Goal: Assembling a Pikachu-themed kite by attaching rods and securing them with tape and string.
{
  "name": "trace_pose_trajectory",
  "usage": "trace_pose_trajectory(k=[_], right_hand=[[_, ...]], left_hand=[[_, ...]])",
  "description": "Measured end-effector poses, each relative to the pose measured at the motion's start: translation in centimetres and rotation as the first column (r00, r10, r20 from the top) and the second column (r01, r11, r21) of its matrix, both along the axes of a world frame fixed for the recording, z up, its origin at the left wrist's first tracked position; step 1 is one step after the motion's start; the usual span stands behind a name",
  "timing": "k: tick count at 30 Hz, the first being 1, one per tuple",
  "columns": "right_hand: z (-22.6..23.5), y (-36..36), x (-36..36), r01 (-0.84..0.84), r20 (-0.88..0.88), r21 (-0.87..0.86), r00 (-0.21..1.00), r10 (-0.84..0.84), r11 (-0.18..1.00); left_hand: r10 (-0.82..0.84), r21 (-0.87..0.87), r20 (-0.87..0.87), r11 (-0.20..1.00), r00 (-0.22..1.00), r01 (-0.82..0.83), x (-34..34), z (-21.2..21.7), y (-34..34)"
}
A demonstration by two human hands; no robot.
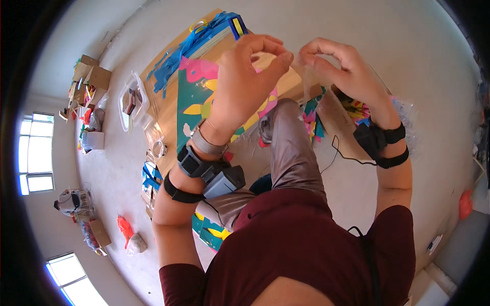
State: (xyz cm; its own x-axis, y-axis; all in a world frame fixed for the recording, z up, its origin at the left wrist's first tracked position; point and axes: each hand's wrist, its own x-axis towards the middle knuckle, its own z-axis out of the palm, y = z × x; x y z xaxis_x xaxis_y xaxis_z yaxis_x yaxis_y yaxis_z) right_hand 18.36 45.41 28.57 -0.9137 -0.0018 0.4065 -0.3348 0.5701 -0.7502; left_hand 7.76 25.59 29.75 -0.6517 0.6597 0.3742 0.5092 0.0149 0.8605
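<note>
My left hand (250, 76) is raised over the wooden table (171, 107), thumb and fingertips pinched together; what lies in the pinch I cannot make out. Facing it, a short gap to the right, my right hand (342, 69) is also pinched. A faint clear strip (308, 84) hangs from its fingertips. Partly hidden under my left hand and wrist lies a green sheet (190, 102) with pink and yellow shapes. Beyond my left hand a small dark blue and yellow block (238, 26) stands at the table's far end.
Blue strips (176, 64) and a yellow tape roll (198, 25) lie on the table. At its left are a clear plastic tub (124, 107) and another tape roll (159, 148). A cardboard box (334, 115) with colourful pieces stands below my right hand. A black cable (352, 159) hangs from my right wrist.
</note>
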Motion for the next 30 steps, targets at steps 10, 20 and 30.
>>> trace_pose_trajectory(k=[10,20,30], right_hand=[[-1.5,0.3,0.0,-0.037,-0.001,-0.362,0.999,0.039,0.932],[-10.6,2.3,-1.2,0.132,0.229,-0.638,0.973,0.023,0.758],[-23.5,-1.3,2.4,0.382,0.557,-0.777,0.788,0.263,0.501]], left_hand=[[-0.176,-0.282,-0.438,0.958,0.881,0.052,0.5,5.7,-0.3],[-0.186,-0.161,-0.278,0.976,0.942,0.145,0.2,11.3,-0.8],[-0.181,-0.361,-0.501,0.932,0.846,-0.014,-5.3,16.8,-7.5]])
